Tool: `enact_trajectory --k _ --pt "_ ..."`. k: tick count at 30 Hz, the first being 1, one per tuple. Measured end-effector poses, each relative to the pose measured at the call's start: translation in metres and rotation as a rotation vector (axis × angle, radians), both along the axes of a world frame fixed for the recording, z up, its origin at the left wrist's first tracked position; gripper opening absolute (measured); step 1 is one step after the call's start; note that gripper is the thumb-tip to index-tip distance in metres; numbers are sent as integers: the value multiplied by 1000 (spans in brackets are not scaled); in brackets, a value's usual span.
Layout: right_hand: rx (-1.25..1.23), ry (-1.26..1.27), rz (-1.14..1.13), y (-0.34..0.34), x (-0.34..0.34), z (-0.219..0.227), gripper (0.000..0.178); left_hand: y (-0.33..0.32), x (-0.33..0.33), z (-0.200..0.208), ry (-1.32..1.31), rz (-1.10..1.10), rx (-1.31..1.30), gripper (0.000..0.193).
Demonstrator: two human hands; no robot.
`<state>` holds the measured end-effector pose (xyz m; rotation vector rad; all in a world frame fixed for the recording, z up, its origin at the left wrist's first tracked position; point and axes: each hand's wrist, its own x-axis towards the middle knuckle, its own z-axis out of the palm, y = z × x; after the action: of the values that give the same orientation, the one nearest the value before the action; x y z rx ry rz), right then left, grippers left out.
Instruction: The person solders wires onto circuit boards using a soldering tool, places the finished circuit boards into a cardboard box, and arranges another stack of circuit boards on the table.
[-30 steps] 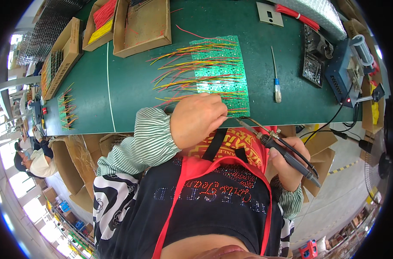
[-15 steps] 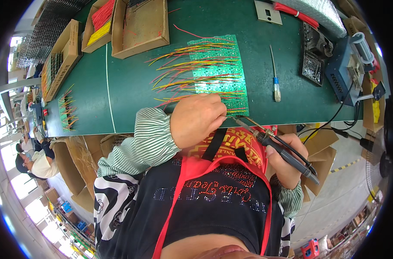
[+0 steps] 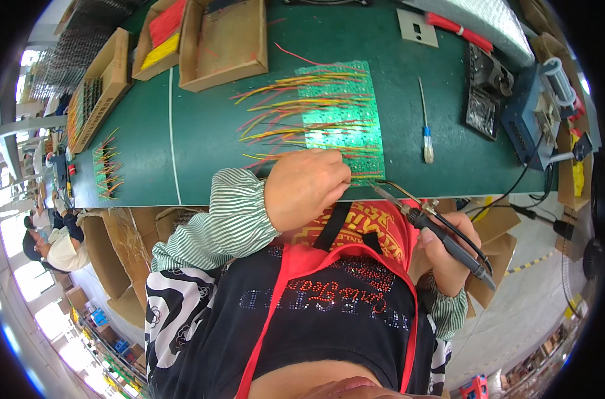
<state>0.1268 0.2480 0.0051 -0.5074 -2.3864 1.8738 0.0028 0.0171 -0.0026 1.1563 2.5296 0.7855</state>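
My right hand (image 3: 452,247) grips a soldering iron (image 3: 442,238) with a thin feed tube along it, its tip at the near edge of a green circuit board panel (image 3: 345,137). Rows of red, yellow and black wires (image 3: 276,130) are attached across the panel and trail off to its left. My left hand (image 3: 309,185) is closed in a pinch over the panel's near left corner. The fingertips hide whatever they hold, and the hand covers part of the nearest wires.
A screwdriver (image 3: 427,126) lies right of the panel, near a black tray (image 3: 482,106) and a blue soldering station (image 3: 525,110) with a solder spool. Cardboard boxes (image 3: 226,73) stand at the far left. A smaller wired board (image 3: 106,166) lies on the left.
The soldering iron's tip has shifted slightly right along the panel's near edge. My left hand keeps its pinch in nearly the same place. The whole view has shifted a little.
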Motion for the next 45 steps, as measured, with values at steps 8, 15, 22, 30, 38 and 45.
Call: enact_trajectory --k 8,15,22,30,38,45 --pt "-17 11 -85 13 9 -8 20 -66 -92 36 160 187 -221 9" --pt "-20 23 -73 14 2 -3 20 -132 -193 17 550 386 -633 17" --pt "-44 5 -84 13 -3 -3 20 -130 -218 1 501 227 -837 18" --pt "-26 -6 -97 11 -9 2 20 -123 -198 13 214 383 -254 14" --pt "-40 -2 -103 8 -8 3 19 -48 -96 51 91 244 71 9" --pt "-56 -36 -128 10 6 5 20 16 -18 9 19 -99 96 9"
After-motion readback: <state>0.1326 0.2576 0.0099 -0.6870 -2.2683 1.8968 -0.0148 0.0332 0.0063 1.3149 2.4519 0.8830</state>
